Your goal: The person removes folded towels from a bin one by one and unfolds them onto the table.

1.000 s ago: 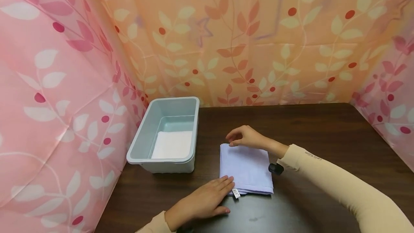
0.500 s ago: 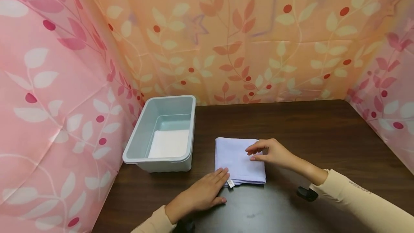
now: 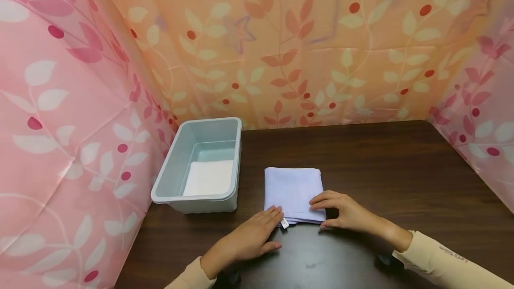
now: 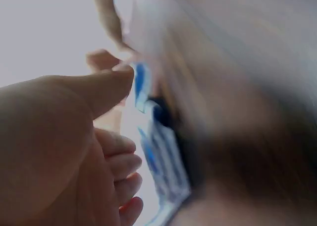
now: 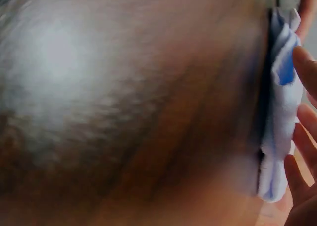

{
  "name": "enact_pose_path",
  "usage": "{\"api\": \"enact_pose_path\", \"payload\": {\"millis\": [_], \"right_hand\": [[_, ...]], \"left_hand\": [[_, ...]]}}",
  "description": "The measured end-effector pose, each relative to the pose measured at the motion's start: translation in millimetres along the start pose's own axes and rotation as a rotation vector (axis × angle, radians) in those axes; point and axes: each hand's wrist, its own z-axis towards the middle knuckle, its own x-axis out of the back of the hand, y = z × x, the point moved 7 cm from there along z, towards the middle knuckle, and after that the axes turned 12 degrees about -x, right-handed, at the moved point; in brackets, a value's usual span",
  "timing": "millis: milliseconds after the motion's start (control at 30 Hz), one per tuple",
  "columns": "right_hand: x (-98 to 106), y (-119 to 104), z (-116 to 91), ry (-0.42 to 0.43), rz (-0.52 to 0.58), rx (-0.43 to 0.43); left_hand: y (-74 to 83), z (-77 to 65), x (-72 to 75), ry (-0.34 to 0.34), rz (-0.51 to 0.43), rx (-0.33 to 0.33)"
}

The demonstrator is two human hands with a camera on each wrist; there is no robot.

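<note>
A folded lavender towel (image 3: 293, 188) lies flat on the dark table, its small white tag (image 3: 284, 223) sticking out at the front left corner. My left hand (image 3: 254, 237) rests on that corner with straight fingers, thumb spread out over the table. At the front right corner is my right hand (image 3: 346, 212), fingers lightly bent over the right edge and thumb by the front edge. The right wrist view shows the folded layers of the towel (image 5: 283, 122) side-on, with fingertips close along them. The left wrist view is partly blurred.
Left of the towel stands a light blue-grey plastic bin (image 3: 168, 177), holding a folded white cloth (image 3: 209, 177) on its bottom. Patterned curtains (image 3: 281, 35) close in the back and both sides of the wood-grain table (image 3: 373, 159).
My right hand has moved from the towel's back edge toward me, to its front right corner. My left hand stays on the front left corner. The head view has shifted slightly.
</note>
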Motion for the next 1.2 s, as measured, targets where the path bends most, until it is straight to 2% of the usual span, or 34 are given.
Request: {"api": "enact_pose_path", "payload": {"millis": [133, 233, 400, 600, 867, 967, 1100, 1200], "right_hand": [[-2.6, 1.8, -3.9, 0.012, -0.072, -0.01], [-3.6, 1.4, -5.1, 0.031, -0.12, 0.015], [-4.2, 0.4, -6.3, 0.043, -0.148, 0.072], [5.1, -3.3, -5.8, 0.108, -0.116, 0.116], [9.9, -9.1, -3.0, 0.148, -0.096, 0.186], [8.3, -8.5, -3.1, 0.125, -0.092, 0.167], [2.6, -2.9, -3.5, 0.052, -0.095, 0.092], [0.6, 0.9, -5.2, 0.028, -0.087, 0.065]], "left_hand": [[14.8, -3.2, 6.0, -0.03, -0.066, -0.065], [20.0, -6.4, 6.7, -0.061, -0.08, -0.084], [19.6, -10.3, 2.8, -0.067, -0.089, -0.088], [17.4, -10.5, -0.3, -0.067, -0.087, -0.099], [15.2, -10.5, -1.1, -0.089, -0.099, -0.089], [14.6, -10.9, -2.9, -0.091, -0.102, -0.09], [14.3, -11.3, -2.2, -0.097, -0.109, -0.082], [14.9, -10.4, -1.0, -0.101, -0.107, -0.08]]}}
